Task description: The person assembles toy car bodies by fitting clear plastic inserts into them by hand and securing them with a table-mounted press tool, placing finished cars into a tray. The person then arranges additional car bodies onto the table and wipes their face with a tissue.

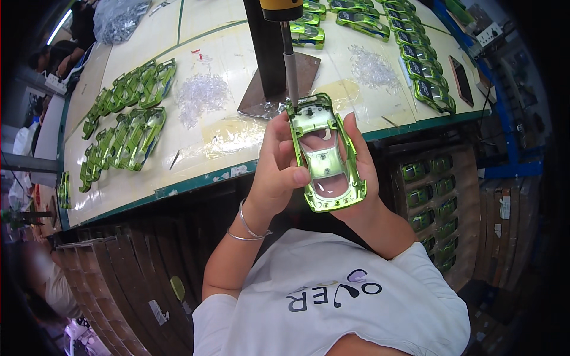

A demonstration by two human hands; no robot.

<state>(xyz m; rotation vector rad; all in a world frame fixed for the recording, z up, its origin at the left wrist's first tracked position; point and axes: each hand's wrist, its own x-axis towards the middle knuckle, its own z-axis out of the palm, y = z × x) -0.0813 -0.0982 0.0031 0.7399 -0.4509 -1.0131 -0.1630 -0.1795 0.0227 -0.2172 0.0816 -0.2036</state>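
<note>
Between my two hands I hold a shiny green toy car body shell (325, 159), its hollow inside facing up. My left hand (281, 168) grips its left side, thumb lying on the edge. Around the right side curls my right hand (363, 172), partly hidden beneath the shell. An upright screwdriver with a yellow body (281, 9) hangs above on a dark post (265, 53). Its grey shaft (291, 74) reaches down to the shell's far left corner; whether the tip touches is too small to tell.
Rows of green car shells (127, 139) lie on the table's left; more finished-looking car bodies (428, 77) line the right. Two piles of small clear plastic pieces (202, 95) flank the post's metal base (252, 98). A phone (461, 80) lies far right. Below stands a tray of green cars (469, 178).
</note>
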